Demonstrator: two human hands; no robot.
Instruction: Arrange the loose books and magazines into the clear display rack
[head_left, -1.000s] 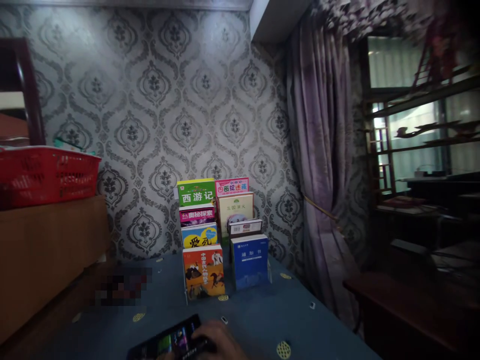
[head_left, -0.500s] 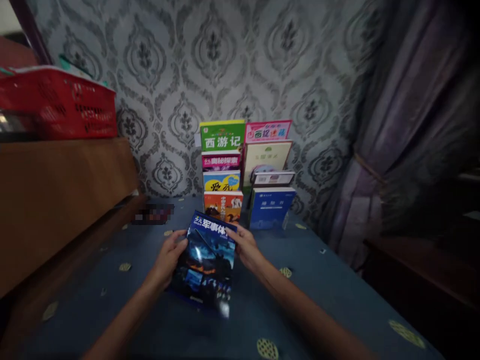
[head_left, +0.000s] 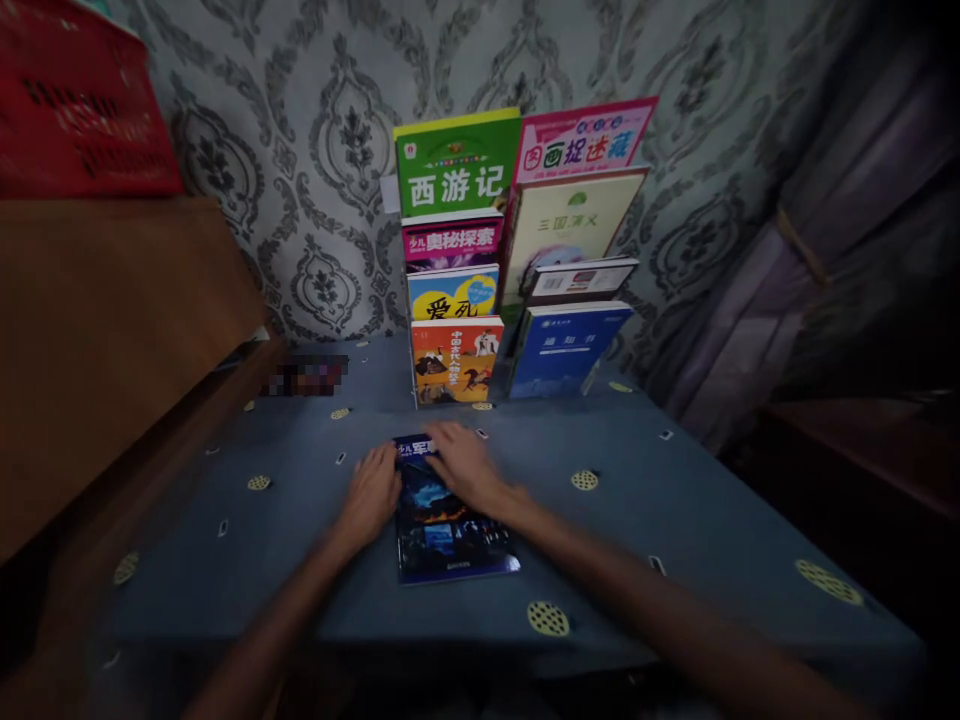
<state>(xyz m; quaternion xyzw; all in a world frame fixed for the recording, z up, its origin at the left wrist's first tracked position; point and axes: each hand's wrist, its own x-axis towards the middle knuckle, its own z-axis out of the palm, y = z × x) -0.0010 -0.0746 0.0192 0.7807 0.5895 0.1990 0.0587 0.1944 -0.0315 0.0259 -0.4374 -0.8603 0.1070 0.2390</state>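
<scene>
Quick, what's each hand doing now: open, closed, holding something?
Left hand: at the left edge of the dark blue book; grip unclear.
Right hand: over its upper right part; grip unclear.

Lower centre: dark book (head_left: 437, 508) flat on blue cloth (head_left: 292, 570); left hand (head_left: 371, 492) at its left edge, right hand (head_left: 466, 466) on cover. Upper centre: books (head_left: 555, 222), two tiered columns. Upper left: red basket (head_left: 82, 105).

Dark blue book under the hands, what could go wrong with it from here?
Pulled back too far, the dark blue book might slip off the near edge of the table. Pushed forward, it could bump the orange book standing just beyond it. The left hand and right hand both rest toward its far end, so uneven pressure might twist it.
</scene>
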